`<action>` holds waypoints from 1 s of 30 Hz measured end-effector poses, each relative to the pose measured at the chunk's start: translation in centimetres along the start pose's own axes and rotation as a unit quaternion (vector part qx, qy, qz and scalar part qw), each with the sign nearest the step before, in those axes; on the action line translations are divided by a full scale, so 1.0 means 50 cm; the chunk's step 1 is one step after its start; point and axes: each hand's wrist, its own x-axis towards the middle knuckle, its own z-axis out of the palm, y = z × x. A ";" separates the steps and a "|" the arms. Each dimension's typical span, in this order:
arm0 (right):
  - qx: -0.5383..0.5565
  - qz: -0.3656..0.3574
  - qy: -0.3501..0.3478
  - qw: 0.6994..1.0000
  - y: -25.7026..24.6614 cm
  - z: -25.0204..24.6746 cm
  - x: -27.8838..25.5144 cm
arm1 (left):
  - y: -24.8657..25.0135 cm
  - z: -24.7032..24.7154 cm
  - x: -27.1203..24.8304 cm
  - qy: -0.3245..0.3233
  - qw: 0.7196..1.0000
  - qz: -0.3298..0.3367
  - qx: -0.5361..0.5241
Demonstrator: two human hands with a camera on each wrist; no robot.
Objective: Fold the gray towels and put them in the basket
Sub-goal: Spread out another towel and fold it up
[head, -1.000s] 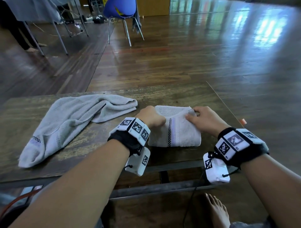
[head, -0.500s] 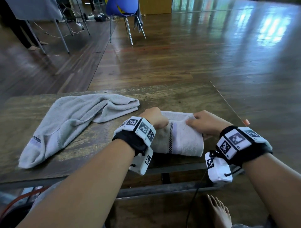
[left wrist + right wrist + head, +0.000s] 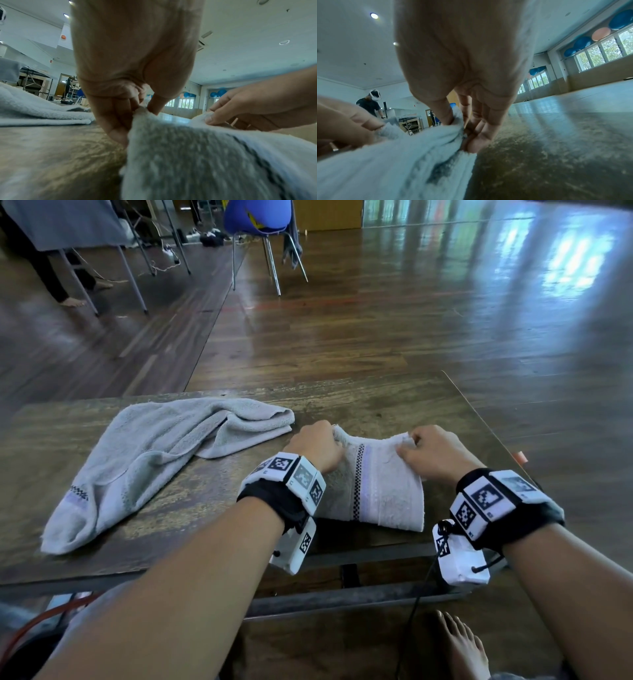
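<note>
A folded gray towel [image 3: 380, 491] with a checkered stripe lies at the near right of the wooden table [image 3: 376, 402]. My left hand [image 3: 317, 448] pinches its far left corner, seen close in the left wrist view as thumb and fingers closed on the folded towel [image 3: 197, 155]. My right hand [image 3: 433, 455] pinches the far right corner, and in the right wrist view the folded towel [image 3: 402, 162] bunches between thumb and fingers. The far edge is raised off the table. A second gray towel [image 3: 154, 453] lies crumpled to the left. No basket is in view.
The table's right edge [image 3: 486, 422] runs close to my right hand. A blue chair [image 3: 260, 220] stands on the wooden floor beyond the table. Another table's legs [image 3: 133, 278] and a person's legs [image 3: 58, 278] are at the far left. My bare foot [image 3: 459, 645] is below.
Both hands have closed on the folded towel's far corners and lifted that edge, drawing it toward me. The crumpled towel has not moved.
</note>
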 end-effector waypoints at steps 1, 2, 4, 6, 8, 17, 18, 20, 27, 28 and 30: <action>-0.003 0.002 0.007 1.000 0.001 0.003 0.001 | -0.004 0.005 0.002 0.008 1.000 0.006 0.005; -0.007 0.002 0.012 1.000 0.003 0.006 0.002 | -0.007 0.008 0.003 0.014 1.000 0.011 0.005; -0.022 0.005 0.018 1.000 0.004 0.011 0.002 | -0.009 0.011 0.004 0.018 1.000 0.016 0.002; -0.028 -0.001 0.024 0.999 0.003 0.015 0.000 | -0.004 0.008 0.005 0.009 1.000 0.001 -0.027; -0.047 -0.036 0.029 0.998 0.005 0.019 -0.002 | 0.005 -0.003 0.004 -0.009 0.997 -0.041 -0.068; -0.093 -0.032 -0.014 0.995 0.011 -0.012 -0.035 | 0.014 -0.022 -0.031 0.179 0.971 0.153 -0.028; -0.092 -0.026 -0.034 0.995 0.013 -0.014 -0.040 | 0.014 -0.025 -0.036 0.145 0.977 0.157 -0.009; -0.066 -0.014 -0.079 0.995 0.017 -0.014 -0.050 | 0.012 -0.026 -0.053 0.032 0.987 0.155 0.017; 0.062 -0.003 -0.124 0.990 0.034 -0.005 -0.073 | 0.008 0.017 -0.123 -0.078 0.968 0.193 0.140; 0.068 -0.001 -0.122 0.990 0.036 -0.005 -0.077 | 0.009 0.023 -0.130 -0.073 0.968 0.199 0.131; 0.059 -0.015 -0.100 0.993 0.040 -0.003 -0.086 | 0.010 0.031 -0.140 -0.042 0.968 0.221 0.116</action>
